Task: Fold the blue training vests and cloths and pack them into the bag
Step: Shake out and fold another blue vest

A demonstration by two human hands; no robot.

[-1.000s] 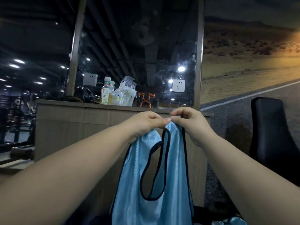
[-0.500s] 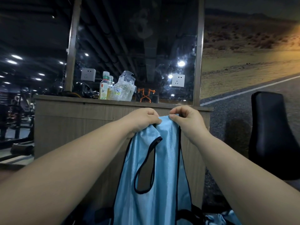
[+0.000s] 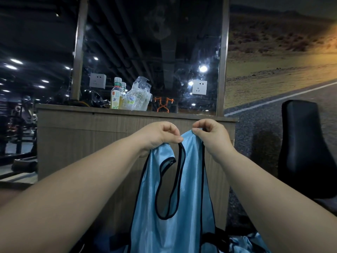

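Observation:
A light blue training vest (image 3: 189, 203) with black trim hangs in front of me, held up by its shoulder straps. My left hand (image 3: 160, 137) pinches the left strap between thumb and fingers. My right hand (image 3: 211, 136) pinches the right strap at its top, a little apart from the left hand. The neck opening gapes between the straps. More blue cloth (image 3: 244, 243) lies crumpled at the bottom right beside dark straps, perhaps the bag (image 3: 218, 238), mostly hidden by the vest and my arms.
A wooden counter (image 3: 87, 128) stands right behind the vest, with drink bottles (image 3: 116, 95) and a crumpled clear plastic bag (image 3: 138, 96) on top. A mirror panel rises above it. A black padded seat (image 3: 306, 148) stands at the right.
My hands have drawn slightly apart at the top of the vest, and the neck opening has widened. The vest still hangs from both hands.

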